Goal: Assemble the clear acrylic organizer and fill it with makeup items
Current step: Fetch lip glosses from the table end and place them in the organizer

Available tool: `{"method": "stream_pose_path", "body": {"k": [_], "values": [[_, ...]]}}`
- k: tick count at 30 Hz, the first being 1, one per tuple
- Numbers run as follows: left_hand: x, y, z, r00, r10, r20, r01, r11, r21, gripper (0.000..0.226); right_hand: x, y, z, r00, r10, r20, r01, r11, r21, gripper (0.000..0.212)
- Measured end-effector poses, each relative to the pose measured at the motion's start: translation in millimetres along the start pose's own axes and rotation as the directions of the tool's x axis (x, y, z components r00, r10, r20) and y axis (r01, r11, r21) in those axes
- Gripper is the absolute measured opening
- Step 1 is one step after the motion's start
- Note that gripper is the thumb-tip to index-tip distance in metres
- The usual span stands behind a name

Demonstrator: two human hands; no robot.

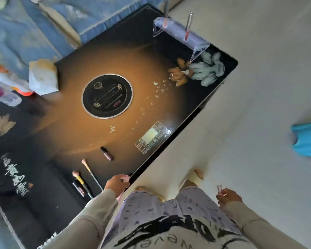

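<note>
The acrylic organizer [176, 30] stands assembled at the upper right of the frame, on the far corner of the bench [70, 112], with two slim tubes [188, 26] upright in its slots. The left hand [117, 183], at the lower centre by the near bench edge, has its fingers curled round a pale pink item [127, 177]; what the item is cannot be told. The right hand [229, 195], at the lower right over the floor, pinches a small tube [219, 188] between thumb and fingers. Step in hand, by judgement: carry both held items to the organizer and seat them. Move along the bench edge until the organizer is within easy reach; do not stretch across. Insert one item at a time, vertically, into a free slot, clear of the standing tubes, since a sideways knock could tip them or shift the light stand. A lipstick [107, 154], a long brush [92, 174] and a short brush [83, 184] lie at the lower left, not yet loaded.
</note>
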State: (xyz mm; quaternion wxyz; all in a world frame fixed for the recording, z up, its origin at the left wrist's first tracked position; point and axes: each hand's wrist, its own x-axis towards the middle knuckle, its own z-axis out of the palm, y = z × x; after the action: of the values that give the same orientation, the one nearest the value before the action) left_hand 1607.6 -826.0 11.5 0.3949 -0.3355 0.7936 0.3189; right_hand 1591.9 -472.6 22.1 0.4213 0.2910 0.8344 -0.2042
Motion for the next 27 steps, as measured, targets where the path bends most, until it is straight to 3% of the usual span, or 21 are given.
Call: {"method": "stream_pose_path", "body": {"k": [3,9,14,27], "values": [[3,42,14,0.999,0.045,0.030,-0.048,0.993,0.112,0.036,14,25,-20,0.999,0.043,0.024,-0.045,0.994,0.099,0.021],[10,126,55,0.991,0.083,0.107,-0.107,0.964,0.244,0.039,63,66,-74,0.991,0.122,0.062,-0.133,0.970,0.205,0.028],[15,185,82,0.991,0.083,0.106,-0.113,0.943,0.313,0.040,101,84,-123,0.983,0.177,0.040,-0.177,0.879,0.443,0.023],[70,365,86,0.974,0.124,0.192,-0.209,0.821,0.531,0.043,161,89,-215,0.949,0.313,0.047,-0.294,0.815,0.499,0.022]]}}
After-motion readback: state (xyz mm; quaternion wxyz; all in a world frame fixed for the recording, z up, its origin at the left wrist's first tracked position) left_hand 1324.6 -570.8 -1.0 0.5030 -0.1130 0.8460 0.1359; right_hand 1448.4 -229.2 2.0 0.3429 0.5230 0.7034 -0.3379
